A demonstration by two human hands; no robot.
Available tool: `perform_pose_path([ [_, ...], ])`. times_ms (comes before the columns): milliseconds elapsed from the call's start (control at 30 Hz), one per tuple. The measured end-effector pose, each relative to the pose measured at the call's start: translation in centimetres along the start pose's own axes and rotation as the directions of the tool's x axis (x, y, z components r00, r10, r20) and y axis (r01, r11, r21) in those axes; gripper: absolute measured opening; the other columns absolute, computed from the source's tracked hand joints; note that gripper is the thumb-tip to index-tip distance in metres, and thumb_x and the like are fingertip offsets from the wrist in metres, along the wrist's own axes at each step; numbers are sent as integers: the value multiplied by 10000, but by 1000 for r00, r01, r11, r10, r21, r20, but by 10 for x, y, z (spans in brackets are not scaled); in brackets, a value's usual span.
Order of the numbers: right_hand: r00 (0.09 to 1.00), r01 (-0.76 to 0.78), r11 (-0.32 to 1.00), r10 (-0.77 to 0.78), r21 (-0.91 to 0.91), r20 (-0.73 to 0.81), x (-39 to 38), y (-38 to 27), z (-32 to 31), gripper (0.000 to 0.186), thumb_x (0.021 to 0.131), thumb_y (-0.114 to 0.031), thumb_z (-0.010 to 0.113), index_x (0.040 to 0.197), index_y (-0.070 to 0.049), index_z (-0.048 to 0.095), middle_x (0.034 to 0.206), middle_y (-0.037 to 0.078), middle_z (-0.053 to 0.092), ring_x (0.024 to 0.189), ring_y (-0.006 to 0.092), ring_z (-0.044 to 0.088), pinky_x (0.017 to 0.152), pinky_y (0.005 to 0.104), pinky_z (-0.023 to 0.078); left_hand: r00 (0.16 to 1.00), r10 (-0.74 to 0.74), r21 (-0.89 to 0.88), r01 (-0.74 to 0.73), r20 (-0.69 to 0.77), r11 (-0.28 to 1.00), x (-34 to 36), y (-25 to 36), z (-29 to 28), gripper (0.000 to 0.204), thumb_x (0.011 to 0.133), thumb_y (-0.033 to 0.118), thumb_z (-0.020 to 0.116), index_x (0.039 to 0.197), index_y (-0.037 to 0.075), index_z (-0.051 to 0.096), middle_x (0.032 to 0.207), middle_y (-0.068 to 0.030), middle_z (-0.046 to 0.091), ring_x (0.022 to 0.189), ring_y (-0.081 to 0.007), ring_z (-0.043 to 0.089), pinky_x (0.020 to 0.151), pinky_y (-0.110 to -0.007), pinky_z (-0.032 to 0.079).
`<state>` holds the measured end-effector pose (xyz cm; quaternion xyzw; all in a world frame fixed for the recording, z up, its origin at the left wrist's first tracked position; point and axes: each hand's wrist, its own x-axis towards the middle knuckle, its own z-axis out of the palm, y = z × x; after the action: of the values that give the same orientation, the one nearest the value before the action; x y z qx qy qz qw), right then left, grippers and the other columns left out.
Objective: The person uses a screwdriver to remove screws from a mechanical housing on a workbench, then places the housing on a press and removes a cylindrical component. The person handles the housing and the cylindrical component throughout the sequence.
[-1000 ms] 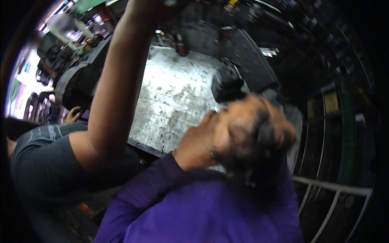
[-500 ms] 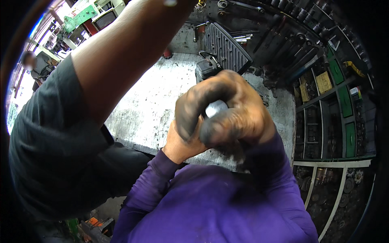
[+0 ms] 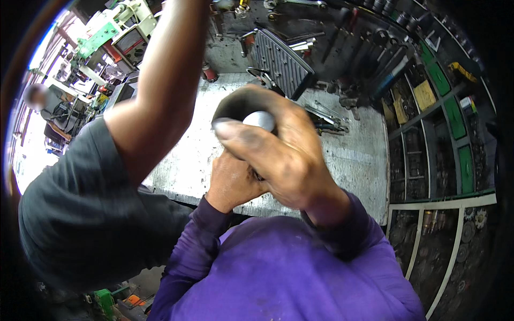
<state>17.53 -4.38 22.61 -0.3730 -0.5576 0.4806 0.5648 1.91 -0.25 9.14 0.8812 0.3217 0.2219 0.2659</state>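
Observation:
My right hand (image 3: 284,150), its fingers and thumb darkened with grime, curls around the upright grey round end of a metal piece (image 3: 258,119) high over the workbench. My left hand (image 3: 230,182) is just below it, closed around a dark part that is mostly hidden by my right hand, so I cannot tell whether it is the same piece. Both purple sleeves reach up from the lower edge.
A co-worker's arm (image 3: 155,112) reaches up on my left. On the bench (image 3: 353,166) are a ribbed black panel (image 3: 278,59), loose wrenches (image 3: 324,112) and a red container (image 3: 210,75). Green-fronted shelving (image 3: 455,117) stands at right; another person (image 3: 53,107) is far left.
My right hand has shifted left and slightly up, its thumb now lying across the front of the round end. The co-worker's arm has moved left and is more upright than half a second ago.

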Motion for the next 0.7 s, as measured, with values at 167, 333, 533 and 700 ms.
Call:
perform_pose_path([
  [167,801,-188,845,-163,501,576,28,27,-12,383,883,-340,802,986,21,728,792,73,679,695,149,641,643,288,518,981,188,115,-182,-48,977,1,-10,10,870,747,424,955,1447,54,596,1367,-129,676,1318,-307,615,1152,-461,466],
  [333,964,254,963,-259,85,60,1,43,-4,306,1044,-266,645,1070,28,727,845,79,695,836,144,659,764,279,518,975,63,-173,-102,-215,980,-4,-13,15,705,799,413,877,1359,50,650,1276,-217,701,1211,-451,646,1071,-523,497],
  [533,702,-231,826,-224,513,676,34,36,-10,369,959,-311,763,1059,44,742,797,95,707,731,163,677,681,337,567,986,47,135,-69,161,988,-10,-7,8,684,880,439,845,1431,107,612,1385,-145,660,1311,-379,600,1161,-484,451],
  [700,981,196,979,-196,49,9,-9,5,5,364,1052,-284,618,1110,59,725,1089,127,730,1034,194,681,938,299,526,994,16,-252,-42,-104,967,-30,-9,-2,847,687,170,947,1443,52,585,1553,-297,440,1380,-494,512,1130,-538,473],
])
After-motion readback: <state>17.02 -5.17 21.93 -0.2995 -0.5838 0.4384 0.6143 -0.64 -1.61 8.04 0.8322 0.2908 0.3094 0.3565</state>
